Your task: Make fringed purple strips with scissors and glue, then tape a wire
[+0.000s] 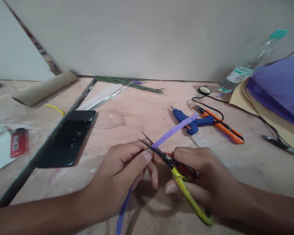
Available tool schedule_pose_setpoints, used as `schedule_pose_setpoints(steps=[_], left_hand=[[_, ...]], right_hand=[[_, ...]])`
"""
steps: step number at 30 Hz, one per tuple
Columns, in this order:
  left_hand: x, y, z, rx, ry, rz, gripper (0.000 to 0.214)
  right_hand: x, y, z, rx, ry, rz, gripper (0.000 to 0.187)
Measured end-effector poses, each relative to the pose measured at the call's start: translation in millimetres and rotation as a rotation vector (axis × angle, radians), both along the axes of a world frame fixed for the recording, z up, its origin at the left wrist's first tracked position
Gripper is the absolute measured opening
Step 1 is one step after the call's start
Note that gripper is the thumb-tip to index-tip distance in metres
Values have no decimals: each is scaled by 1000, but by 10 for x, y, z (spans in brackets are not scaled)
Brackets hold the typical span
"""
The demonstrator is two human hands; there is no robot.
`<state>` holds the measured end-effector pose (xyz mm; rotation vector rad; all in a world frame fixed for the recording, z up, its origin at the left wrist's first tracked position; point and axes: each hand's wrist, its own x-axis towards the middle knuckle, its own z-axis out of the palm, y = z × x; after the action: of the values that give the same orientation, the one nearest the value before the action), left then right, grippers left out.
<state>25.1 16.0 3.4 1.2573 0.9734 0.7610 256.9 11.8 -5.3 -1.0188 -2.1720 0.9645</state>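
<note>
A long purple paper strip (171, 131) is pinched between the thumb and fingers of my left hand (127, 166). One end sticks up to the right over the blue glue gun; the other hangs down below my palm. My right hand (205, 173) is closed on a pair of scissors (189, 195) with yellow-and-red handles and dark blades. The blades are slightly apart, pointing left, and cross the strip right beside my left thumb. Part of the red handle is hidden by my right fingers.
A blue glue gun (193, 121) and an orange utility knife (226, 129) lie ahead, right. Further right are green tape (204, 90), a bottle (237, 78), purple sheets (281, 88) and a pen (281, 143). On the left are a phone (68, 140), cardboard tube (45, 88) and lighter (19, 142).
</note>
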Motion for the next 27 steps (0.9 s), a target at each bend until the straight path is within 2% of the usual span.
schedule_pose_setpoints(steps=[6, 9, 16, 20, 27], left_hand=[[-6, 3, 15, 9, -8, -9, 36], [-5, 0, 9, 13, -10, -2, 34], [-3, -4, 17, 3, 7, 8, 35], [-10, -1, 23, -4, -5, 16, 30], [-8, 7, -3, -1, -39, 46, 28]], right_hand=[[-10, -7, 10, -10, 34, 15, 56], [-12, -7, 17, -4, 33, 21, 55], [-1, -11, 49, -50, -58, -22, 64], [-2, -9, 45, -19, -79, -53, 67], [1, -15, 25, -24, -52, -27, 53]])
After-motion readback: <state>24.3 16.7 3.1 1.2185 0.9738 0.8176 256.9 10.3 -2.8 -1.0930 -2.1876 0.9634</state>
